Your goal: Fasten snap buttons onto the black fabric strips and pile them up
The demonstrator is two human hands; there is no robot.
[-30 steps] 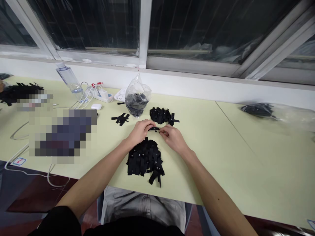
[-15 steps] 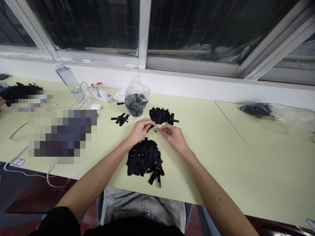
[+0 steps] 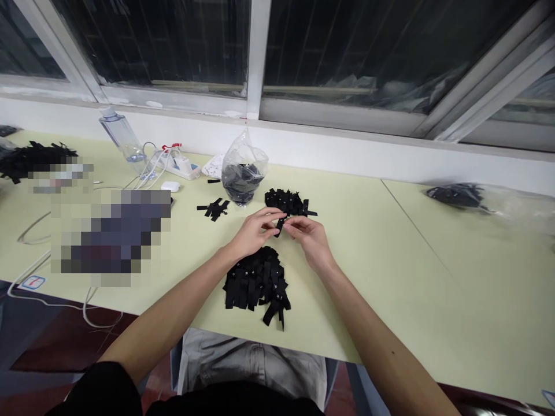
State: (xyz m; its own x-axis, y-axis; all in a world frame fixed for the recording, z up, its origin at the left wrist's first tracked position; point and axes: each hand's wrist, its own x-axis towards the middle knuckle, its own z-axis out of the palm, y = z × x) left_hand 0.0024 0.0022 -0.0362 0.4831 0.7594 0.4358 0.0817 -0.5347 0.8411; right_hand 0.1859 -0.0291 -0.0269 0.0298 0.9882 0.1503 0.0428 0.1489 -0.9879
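Near the frame's centre, above the bench (image 3: 390,260), a small black strip (image 3: 280,226) sits pinched between the fingers of the left hand (image 3: 254,231) and right hand (image 3: 310,237), both closed on it, above a nearer pile of black strips (image 3: 255,283).

I see the left hand (image 3: 252,234) and right hand (image 3: 309,238) pinching one black strip (image 3: 280,225) between them above the table (image 3: 390,260). Near pile of strips (image 3: 256,282) below the hands, far pile (image 3: 288,202) just behind.
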